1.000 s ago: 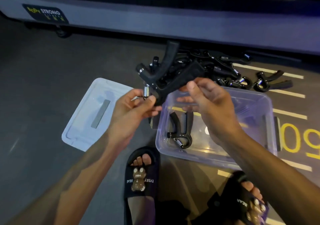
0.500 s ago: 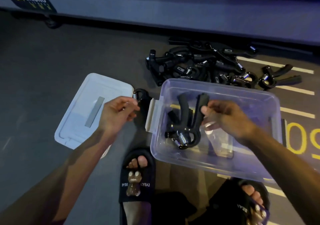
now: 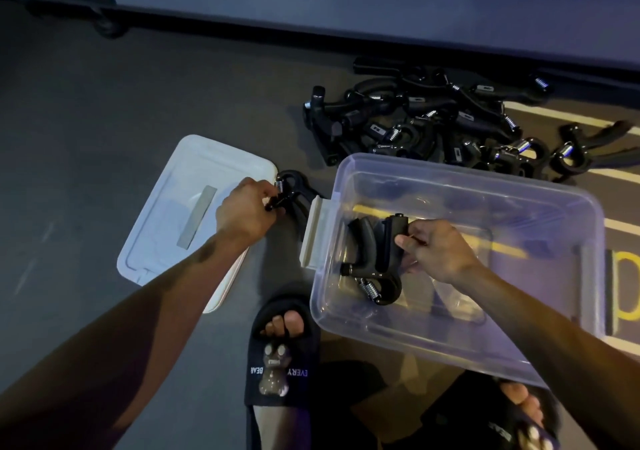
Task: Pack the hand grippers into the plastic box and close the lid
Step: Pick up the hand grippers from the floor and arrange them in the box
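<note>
The dark floor (image 3: 104, 137) bore yellow lines. On it lay a clear plastic box (image 3: 571, 276), its white lid (image 3: 166, 214) alongside, and a pile of black hand grippers (image 3: 433, 120).

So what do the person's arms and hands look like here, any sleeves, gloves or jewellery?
Both forearms are bare to the frame edge, with no sleeves in view. The left hand and right hand wear no gloves, and no rings, watch or wristbands show. The only clothing in view is on the feet: black slides printed "EVERY BEAR" with a small bear figure.
</note>
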Available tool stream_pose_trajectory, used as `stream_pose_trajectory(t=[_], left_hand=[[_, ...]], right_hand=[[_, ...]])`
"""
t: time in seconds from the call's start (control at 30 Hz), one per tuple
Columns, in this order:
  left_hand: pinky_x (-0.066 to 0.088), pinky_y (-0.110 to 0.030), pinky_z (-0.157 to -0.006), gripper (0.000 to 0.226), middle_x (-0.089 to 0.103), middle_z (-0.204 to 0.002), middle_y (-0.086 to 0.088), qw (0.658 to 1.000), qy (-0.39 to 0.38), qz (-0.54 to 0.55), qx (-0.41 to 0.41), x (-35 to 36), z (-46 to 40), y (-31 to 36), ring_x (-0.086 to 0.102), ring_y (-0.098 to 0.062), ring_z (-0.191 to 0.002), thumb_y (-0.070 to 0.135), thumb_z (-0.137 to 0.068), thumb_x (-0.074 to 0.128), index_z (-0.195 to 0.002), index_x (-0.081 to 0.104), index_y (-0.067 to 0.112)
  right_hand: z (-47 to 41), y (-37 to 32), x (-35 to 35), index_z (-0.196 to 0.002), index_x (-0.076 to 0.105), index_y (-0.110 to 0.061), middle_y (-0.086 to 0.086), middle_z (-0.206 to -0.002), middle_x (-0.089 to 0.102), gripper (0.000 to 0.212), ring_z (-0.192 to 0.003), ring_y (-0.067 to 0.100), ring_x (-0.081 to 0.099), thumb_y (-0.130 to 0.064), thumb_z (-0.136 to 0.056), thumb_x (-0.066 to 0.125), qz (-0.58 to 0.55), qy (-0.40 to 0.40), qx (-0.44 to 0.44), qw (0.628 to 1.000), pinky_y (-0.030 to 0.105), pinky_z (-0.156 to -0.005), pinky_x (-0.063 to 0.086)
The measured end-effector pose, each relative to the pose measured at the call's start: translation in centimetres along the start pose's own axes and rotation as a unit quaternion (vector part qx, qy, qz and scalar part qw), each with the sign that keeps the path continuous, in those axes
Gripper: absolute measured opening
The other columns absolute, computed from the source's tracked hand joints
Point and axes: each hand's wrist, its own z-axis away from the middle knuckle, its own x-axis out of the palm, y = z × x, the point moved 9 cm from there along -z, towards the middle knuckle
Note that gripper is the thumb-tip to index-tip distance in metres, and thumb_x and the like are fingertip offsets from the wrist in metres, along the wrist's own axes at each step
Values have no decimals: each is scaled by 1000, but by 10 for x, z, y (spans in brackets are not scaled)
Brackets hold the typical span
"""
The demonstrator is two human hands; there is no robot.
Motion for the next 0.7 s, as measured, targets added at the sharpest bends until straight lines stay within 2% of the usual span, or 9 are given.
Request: stream_pose_trajectory(t=[0.07,0.17,0.27,0.4,0.47,0.53,0.6,0.7], left_hand=[[52,-39,-85,35,68,-118,-1,999,-7,-34,9,1,-3,4,64,-31,-108,39,-84,76,-117,68,29],[43,-34,-75,34,68,-109,-3,997,-9,-82,14,5,-4,10,64,-33,-102,42,-84,76,-113,65,27],[39,-33,-70,28,70,-104,-7,991,2,-130,35,6,-7,14,65,-35,-96,38,-88,72,-109,60,23],[39,-34,-68,24,72,-100,-11,986,9,-153,58,7,-6,17,66,-37,-89,33,-90,68,-108,58,20],[43,-35,-69,25,72,-100,-11,987,18,-142,65,2,-3,20,66,-38,-89,33,-90,67,-109,60,19],[48,-38,-74,26,72,-101,-11,990,29,-123,64,-4,1,22,66,-40,-92,31,-88,67,-111,63,19],[49,-38,-76,27,73,-102,-12,993,37,-95,57,-10,6,23,65,-41,-93,28,-85,67,-111,66,18],[46,-33,-75,26,76,-101,-8,998,47,-7,32,-22,15,18,67,-36,-97,29,-86,68,-110,71,20]], right_hand=[[-4,4,-2,-85,62,-20,10,-84,74,8,-71,32,74,-16,-91,67,31,22,-4,999,50,-74,60],[-4,9,-2,-83,60,-31,9,-88,76,12,-80,30,73,-25,-87,69,61,45,-7,997,47,-80,59],[-4,13,1,-93,65,-32,7,-90,77,7,-81,29,74,-28,-88,67,58,50,-19,997,45,-81,60],[2,8,4,-106,65,-23,6,-83,76,13,-67,25,74,-24,-93,63,53,50,-32,997,43,-71,62],[5,5,10,-106,61,-31,4,-82,75,16,-61,24,74,-20,-94,62,32,31,-34,998,42,-67,62],[3,4,12,-105,60,-37,2,-79,75,20,-59,22,74,-21,-93,63,57,36,-49,997,43,-70,62],[2,4,12,-108,62,-32,0,-78,75,18,-61,21,73,-23,-93,63,79,34,-53,995,43,-72,61],[5,-4,14,-116,57,-28,2,-80,74,23,-73,27,72,-30,-93,60,159,35,-69,984,44,-76,60]])
